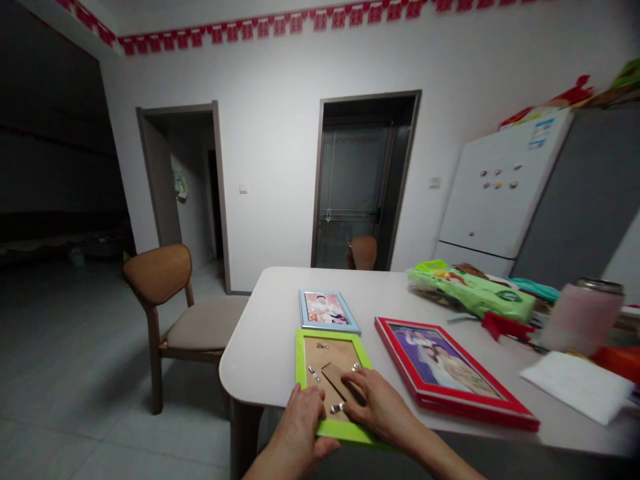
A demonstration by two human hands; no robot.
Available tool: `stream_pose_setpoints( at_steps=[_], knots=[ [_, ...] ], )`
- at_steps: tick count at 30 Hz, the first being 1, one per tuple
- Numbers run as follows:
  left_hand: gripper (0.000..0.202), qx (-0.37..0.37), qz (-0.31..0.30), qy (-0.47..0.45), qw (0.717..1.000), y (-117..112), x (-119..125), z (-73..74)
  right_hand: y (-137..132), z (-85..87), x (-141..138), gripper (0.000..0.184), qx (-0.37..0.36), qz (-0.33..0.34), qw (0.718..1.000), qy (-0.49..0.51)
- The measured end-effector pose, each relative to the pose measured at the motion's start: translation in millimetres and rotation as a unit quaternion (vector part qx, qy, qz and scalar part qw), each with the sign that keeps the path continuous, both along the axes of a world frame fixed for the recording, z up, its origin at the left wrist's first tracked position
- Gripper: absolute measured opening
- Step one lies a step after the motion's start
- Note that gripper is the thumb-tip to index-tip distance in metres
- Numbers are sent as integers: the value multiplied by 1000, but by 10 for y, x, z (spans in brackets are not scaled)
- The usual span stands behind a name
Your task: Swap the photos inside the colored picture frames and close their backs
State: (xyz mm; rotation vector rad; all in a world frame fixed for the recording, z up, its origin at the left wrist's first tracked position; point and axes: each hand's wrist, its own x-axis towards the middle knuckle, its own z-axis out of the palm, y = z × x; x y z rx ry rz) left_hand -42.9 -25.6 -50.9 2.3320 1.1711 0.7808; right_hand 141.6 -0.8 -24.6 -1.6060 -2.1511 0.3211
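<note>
A green picture frame [300,357] lies face down at the table's near edge, its brown backing board [319,357] up. Small metal clips [313,374] sit around the board, and a brown stand leg [334,381] slants across its middle. My left hand [300,423] is closed around the frame's near left corner. My right hand [380,403] rests over the right side, fingers bent against the stand leg, its thumb near the lowest clip [337,407]. Just beyond lies a light blue picture frame [304,310], photo up. To the right is a red picture frame [420,390], apparently stacked on another.
The white table [270,300] has a rounded left corner. Toward the right are a green tissue pack [480,293], a pink lidded jar [575,317] and white paper [575,385]. A wooden chair [157,273] stands left, another chair [363,252] behind, a fridge [495,193] back right.
</note>
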Motion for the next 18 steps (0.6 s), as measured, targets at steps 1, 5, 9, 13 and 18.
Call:
stream_pose_setpoints(
  at_steps=[1, 5, 9, 13, 18],
  knots=[
    [61, -4, 0, -7, 1000, 1, -1, -7, 1, 14, -4, 38, 3, -4, 1000, -5],
    [54, -39, -2, -80, 996, 8, 8, 6, 15, 130, -6, 31, 4, -15, 1000, -12],
    [48, -81, 47, -232, 968, 78, 56, 93, 32, 309, 15, 29, 15, -15, 999, -32],
    [35, -125, 100, -374, 913, 257, 63, 166, 13, 491, -119, 33, 17, -15, 1000, -7],
    [36, -191, 131, -464, 855, 407, -274, 211, -11, 564, -381, 37, 34, 42, 995, 80]
  ],
)
